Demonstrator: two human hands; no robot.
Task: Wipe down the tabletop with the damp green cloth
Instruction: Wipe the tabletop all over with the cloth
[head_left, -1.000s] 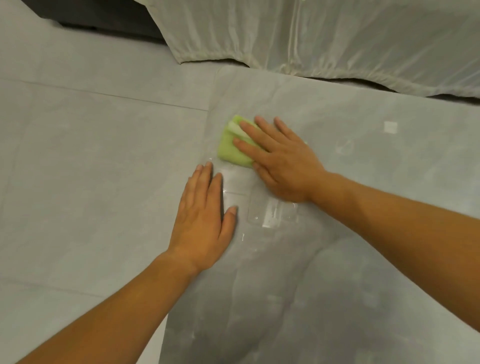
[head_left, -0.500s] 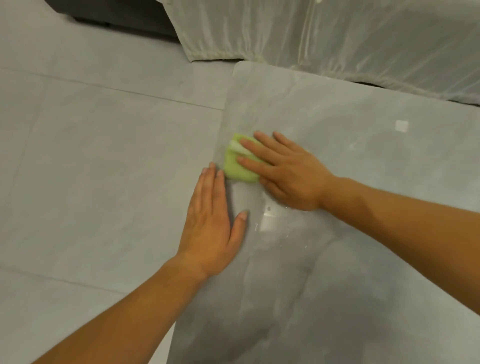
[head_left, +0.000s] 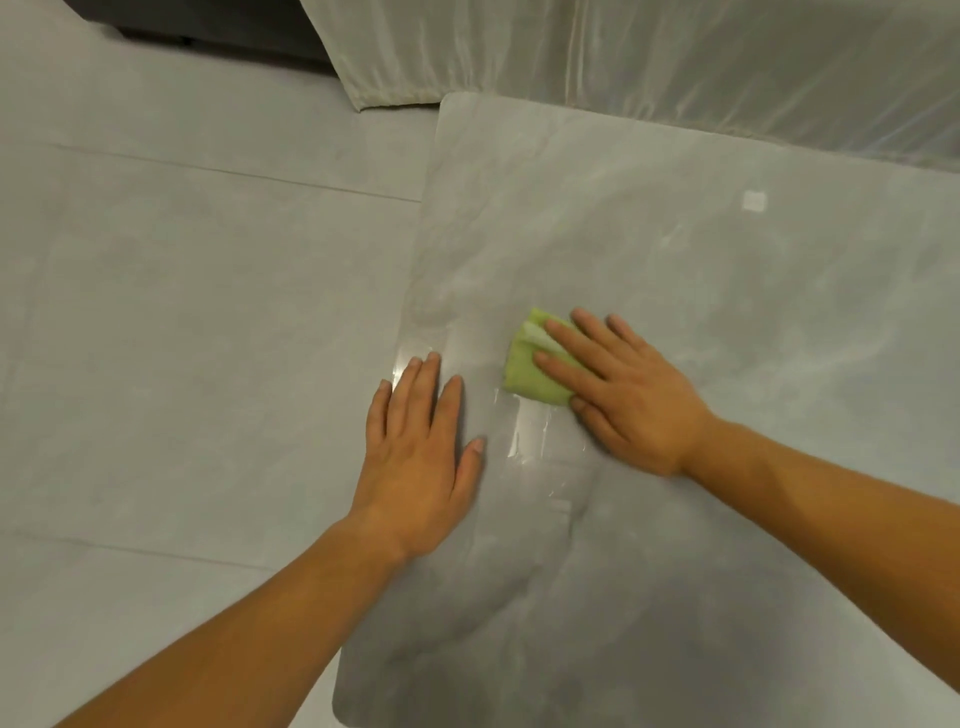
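A glossy grey marble-look tabletop (head_left: 701, 291) fills the right half of the head view. On it lies a folded green cloth (head_left: 527, 369), pressed flat under the fingers of my right hand (head_left: 623, 395). The cloth's left part shows; the rest is hidden beneath the palm. My left hand (head_left: 421, 452) rests flat on the table's left edge, fingers together, holding nothing, a short gap left of the cloth. A wet sheen lies on the surface between the two hands.
Pale grey floor tiles (head_left: 182, 338) lie left of the table's edge. A whitish sheer curtain (head_left: 649, 57) hangs along the table's far side. A small white square mark (head_left: 753, 200) shows on the tabletop at the far right.
My right hand has slid the cloth to the right, away from the table's left edge and the left hand. The left hand stays flat at the edge. The view has shifted.
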